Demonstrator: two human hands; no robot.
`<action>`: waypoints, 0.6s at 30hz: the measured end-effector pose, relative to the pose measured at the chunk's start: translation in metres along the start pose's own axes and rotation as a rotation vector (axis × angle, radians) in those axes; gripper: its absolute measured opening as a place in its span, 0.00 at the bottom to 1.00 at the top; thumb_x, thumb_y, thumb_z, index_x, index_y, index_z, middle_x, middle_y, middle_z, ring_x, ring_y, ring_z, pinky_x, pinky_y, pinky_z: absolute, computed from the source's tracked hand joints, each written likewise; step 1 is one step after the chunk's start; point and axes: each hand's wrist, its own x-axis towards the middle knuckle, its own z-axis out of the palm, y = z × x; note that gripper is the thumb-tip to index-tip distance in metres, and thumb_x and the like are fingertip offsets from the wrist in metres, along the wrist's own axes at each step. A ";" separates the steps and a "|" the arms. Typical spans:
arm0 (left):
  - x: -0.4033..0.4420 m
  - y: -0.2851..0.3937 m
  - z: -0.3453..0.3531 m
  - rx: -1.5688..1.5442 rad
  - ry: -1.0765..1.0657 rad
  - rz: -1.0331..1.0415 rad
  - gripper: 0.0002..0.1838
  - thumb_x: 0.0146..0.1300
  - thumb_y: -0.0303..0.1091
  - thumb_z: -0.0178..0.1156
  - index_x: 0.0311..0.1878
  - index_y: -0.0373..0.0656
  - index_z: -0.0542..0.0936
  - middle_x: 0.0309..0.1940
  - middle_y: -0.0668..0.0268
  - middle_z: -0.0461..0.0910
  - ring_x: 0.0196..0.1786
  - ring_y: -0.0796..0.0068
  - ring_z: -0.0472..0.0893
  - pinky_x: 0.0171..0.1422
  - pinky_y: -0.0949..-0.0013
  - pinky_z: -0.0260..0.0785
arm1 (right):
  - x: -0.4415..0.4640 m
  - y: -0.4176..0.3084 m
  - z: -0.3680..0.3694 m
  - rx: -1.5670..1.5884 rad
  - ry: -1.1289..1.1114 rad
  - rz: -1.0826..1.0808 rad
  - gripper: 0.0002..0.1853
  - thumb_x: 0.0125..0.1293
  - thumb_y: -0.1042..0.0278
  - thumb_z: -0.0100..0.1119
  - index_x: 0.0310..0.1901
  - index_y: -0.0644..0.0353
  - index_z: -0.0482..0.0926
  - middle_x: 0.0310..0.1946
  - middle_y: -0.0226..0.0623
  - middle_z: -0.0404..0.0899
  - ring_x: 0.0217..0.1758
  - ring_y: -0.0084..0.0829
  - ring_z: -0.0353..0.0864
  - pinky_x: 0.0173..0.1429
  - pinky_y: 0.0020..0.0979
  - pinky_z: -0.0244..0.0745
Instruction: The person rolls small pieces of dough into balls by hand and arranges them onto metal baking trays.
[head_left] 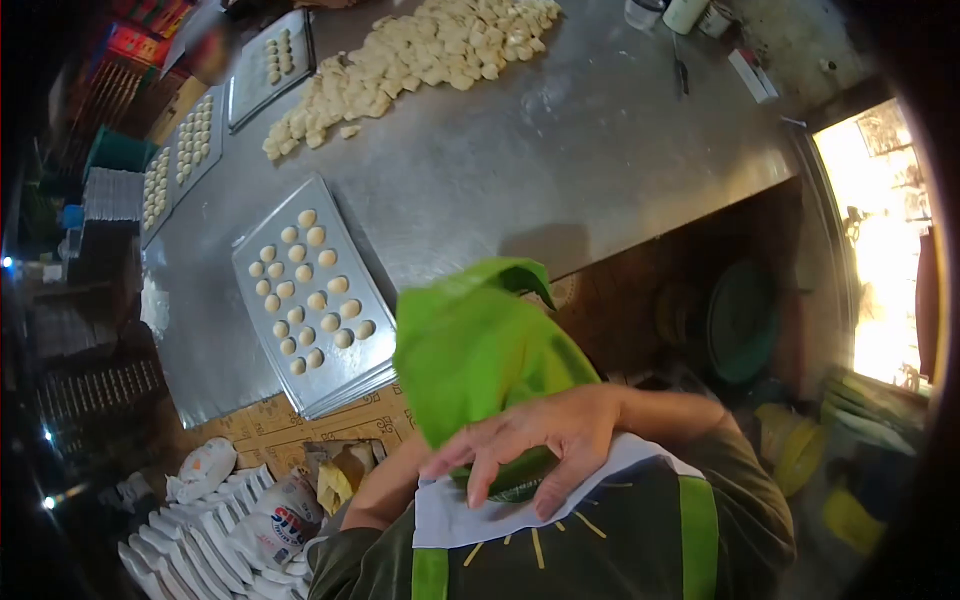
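My right hand is bent back toward my chest, over the white band of the apron. Its thumb and fingers are apart, with nothing visible gripped between them. A bright green cloth, which looks like part of the apron, stands out in front of me and partly lies under that hand. My left forearm reaches up behind the cloth, which hides the left hand. Left of the cloth, a stack of metal trays sits at the table's edge. Rows of small round dough balls lie on the top tray.
Many cut dough pieces are heaped across the far side of the metal table. More trays of dough balls stand at the far left. A knife-like tool and containers lie far right. White stacked packs are below left.
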 end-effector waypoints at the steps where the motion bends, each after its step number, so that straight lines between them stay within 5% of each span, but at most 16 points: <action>1: 0.018 0.016 0.010 -0.008 0.014 0.007 0.14 0.74 0.32 0.62 0.58 0.38 0.83 0.54 0.60 0.84 0.56 0.63 0.84 0.61 0.63 0.76 | 0.002 -0.008 -0.006 0.024 -0.079 0.002 0.26 0.64 0.67 0.75 0.62 0.62 0.78 0.72 0.57 0.69 0.74 0.52 0.72 0.74 0.46 0.68; 4: 0.005 0.051 0.012 -0.038 0.072 0.042 0.14 0.73 0.33 0.63 0.57 0.38 0.83 0.52 0.60 0.84 0.55 0.64 0.84 0.60 0.63 0.76 | -0.006 -0.047 -0.041 0.056 -0.129 -0.066 0.25 0.63 0.66 0.75 0.60 0.66 0.81 0.62 0.62 0.78 0.63 0.56 0.80 0.70 0.46 0.71; 8: 0.002 0.103 0.026 -0.071 0.160 0.068 0.14 0.72 0.35 0.65 0.56 0.38 0.84 0.50 0.61 0.84 0.54 0.65 0.84 0.59 0.64 0.76 | -0.042 -0.047 -0.067 -0.199 0.362 -0.288 0.30 0.64 0.55 0.75 0.60 0.69 0.80 0.50 0.51 0.81 0.51 0.45 0.83 0.64 0.40 0.73; 9: -0.002 0.116 0.025 -0.072 0.189 0.075 0.14 0.72 0.35 0.65 0.55 0.38 0.84 0.50 0.61 0.84 0.54 0.66 0.84 0.58 0.64 0.76 | -0.042 -0.043 -0.066 -0.194 0.360 -0.288 0.30 0.64 0.55 0.75 0.60 0.69 0.80 0.50 0.51 0.81 0.51 0.45 0.83 0.64 0.40 0.73; 11: -0.012 0.139 0.027 -0.068 0.238 0.084 0.14 0.72 0.36 0.66 0.55 0.38 0.84 0.48 0.61 0.84 0.53 0.67 0.84 0.58 0.64 0.76 | -0.033 -0.032 -0.061 -0.691 0.717 0.005 0.32 0.63 0.51 0.76 0.59 0.69 0.80 0.51 0.48 0.79 0.54 0.40 0.81 0.65 0.38 0.71; 14: -0.019 0.153 0.020 -0.084 0.254 0.080 0.14 0.71 0.36 0.67 0.54 0.38 0.84 0.47 0.61 0.84 0.52 0.67 0.84 0.57 0.65 0.76 | -0.026 -0.024 -0.059 -0.524 0.742 -0.066 0.33 0.62 0.51 0.76 0.59 0.70 0.80 0.53 0.48 0.78 0.57 0.38 0.79 0.65 0.37 0.69; 18: -0.058 0.054 0.002 -0.437 -0.545 0.630 0.22 0.70 0.46 0.67 0.56 0.37 0.85 0.50 0.58 0.85 0.54 0.65 0.83 0.65 0.61 0.73 | -0.021 -0.022 -0.060 -0.398 0.622 -0.103 0.32 0.61 0.53 0.77 0.59 0.69 0.81 0.52 0.46 0.81 0.56 0.37 0.80 0.63 0.36 0.71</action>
